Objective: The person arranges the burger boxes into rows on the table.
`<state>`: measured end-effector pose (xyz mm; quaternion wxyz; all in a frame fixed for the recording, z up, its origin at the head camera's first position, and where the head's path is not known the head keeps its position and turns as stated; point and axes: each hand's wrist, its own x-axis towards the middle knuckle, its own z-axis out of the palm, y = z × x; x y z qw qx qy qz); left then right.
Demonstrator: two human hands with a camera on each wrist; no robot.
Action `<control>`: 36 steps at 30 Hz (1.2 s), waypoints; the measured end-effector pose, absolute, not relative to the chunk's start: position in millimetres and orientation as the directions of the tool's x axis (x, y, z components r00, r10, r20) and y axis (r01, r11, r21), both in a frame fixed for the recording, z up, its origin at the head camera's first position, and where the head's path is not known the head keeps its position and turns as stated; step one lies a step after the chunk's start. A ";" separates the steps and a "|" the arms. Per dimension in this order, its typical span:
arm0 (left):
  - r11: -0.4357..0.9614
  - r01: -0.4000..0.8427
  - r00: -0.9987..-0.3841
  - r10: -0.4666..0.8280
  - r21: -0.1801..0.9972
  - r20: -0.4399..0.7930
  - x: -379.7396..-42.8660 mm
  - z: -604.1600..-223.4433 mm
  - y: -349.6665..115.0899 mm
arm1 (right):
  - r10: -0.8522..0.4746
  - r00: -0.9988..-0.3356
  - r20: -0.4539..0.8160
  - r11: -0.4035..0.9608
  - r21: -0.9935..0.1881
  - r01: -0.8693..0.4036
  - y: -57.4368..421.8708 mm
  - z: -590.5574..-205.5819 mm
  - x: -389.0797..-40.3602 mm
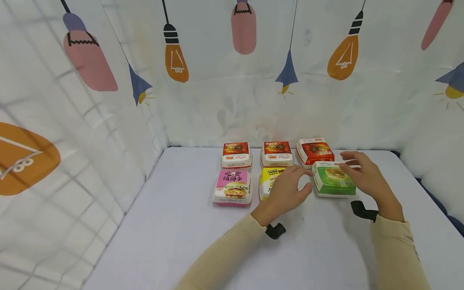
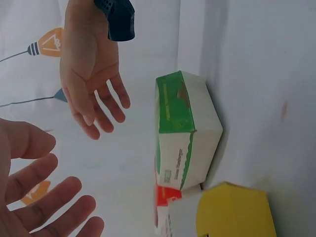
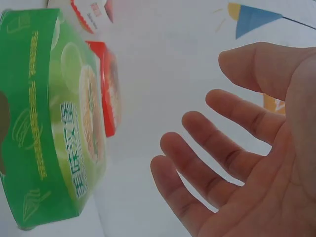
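Observation:
A green and white burger box [image 1: 334,180] lies at the right end of the front row, between my two hands. My right hand [image 1: 367,177] hovers at its right side, fingers spread and holding nothing, apart from the box in the right wrist view. Over the yellow burger box [image 1: 268,180] my left hand [image 1: 290,189] hangs with loose fingers, hiding part of that box. In the left wrist view a gap shows between the left fingers [image 2: 44,187] and the green box [image 2: 177,103].
Behind stand three red and white burger boxes, at left [image 1: 236,155], middle [image 1: 276,154] and right [image 1: 314,151], the right one turned askew. A pink burger box [image 1: 233,187] lies front left. A patterned curtain [image 1: 232,96] hangs behind the white table [image 1: 163,225].

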<state>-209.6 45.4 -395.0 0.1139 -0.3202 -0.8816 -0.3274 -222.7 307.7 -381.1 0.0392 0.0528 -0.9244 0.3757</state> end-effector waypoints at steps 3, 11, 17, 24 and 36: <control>0.581 0.595 -0.803 0.464 0.555 0.375 -210.0 -394.5 59.2 | -0.058 -0.993 0.099 0.716 -0.689 -0.111 312.6 -383.6 -224.1; 0.520 0.494 -0.858 0.422 0.697 0.293 -217.0 -404.2 86.2 | -0.040 -0.999 0.010 0.722 -0.691 -0.036 320.6 -392.4 -225.8; 0.514 0.361 -0.910 0.375 0.778 0.174 -219.6 -417.2 108.8 | -0.020 -0.998 -0.060 0.704 -0.710 0.029 327.8 -403.1 -231.2; 0.584 0.290 -0.932 0.352 0.758 0.085 -218.5 -435.7 125.2 | -0.043 -0.984 -0.173 0.689 -0.718 0.097 337.4 -420.8 -236.2; 0.666 0.327 -0.921 0.384 0.670 0.068 -215.7 -445.3 131.3 | -0.136 -0.970 -0.200 0.671 -0.739 0.059 349.0 -431.7 -237.5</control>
